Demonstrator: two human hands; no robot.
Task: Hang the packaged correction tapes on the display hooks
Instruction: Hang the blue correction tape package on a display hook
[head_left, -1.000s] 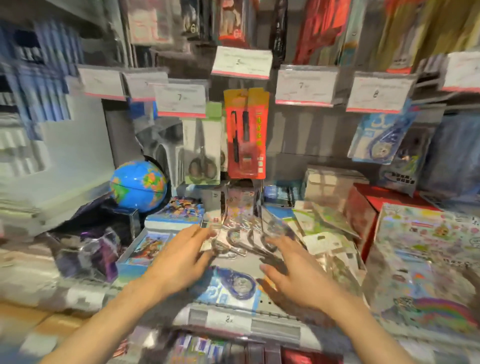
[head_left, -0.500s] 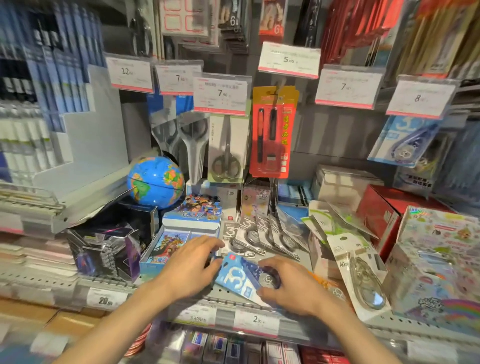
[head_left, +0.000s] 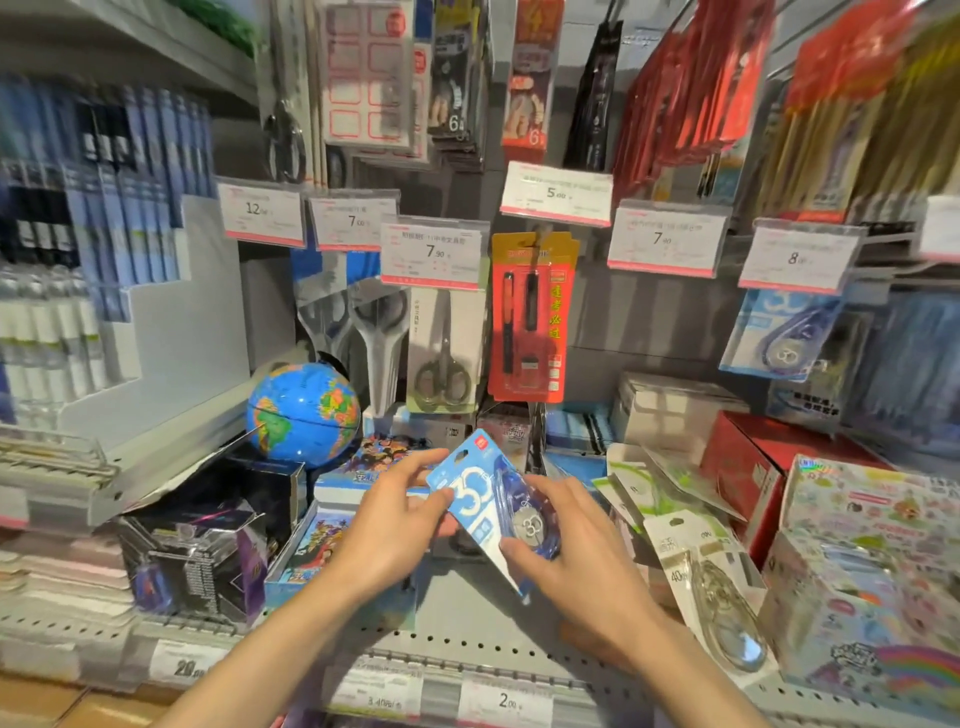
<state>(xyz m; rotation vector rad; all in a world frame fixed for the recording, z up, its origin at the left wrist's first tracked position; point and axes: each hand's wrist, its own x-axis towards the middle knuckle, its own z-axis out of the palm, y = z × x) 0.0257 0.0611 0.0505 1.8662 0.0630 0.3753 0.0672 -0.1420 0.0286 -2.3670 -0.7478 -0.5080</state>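
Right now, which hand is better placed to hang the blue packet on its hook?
Probably the right hand: it grips the blue correction tape packet by its lower half, and matching packets hang upper right. The left hand only pinches the left edge.

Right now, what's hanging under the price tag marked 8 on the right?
Under the price tag hangs a blue correction tape pack, matching the pack held in both hands. Dark packaging shows behind it; how many packs share that hook is hidden.

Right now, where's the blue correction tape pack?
Centre of the head view, the blue pack is held between both hands, left hand and right hand, above the shelf, right of the globe.
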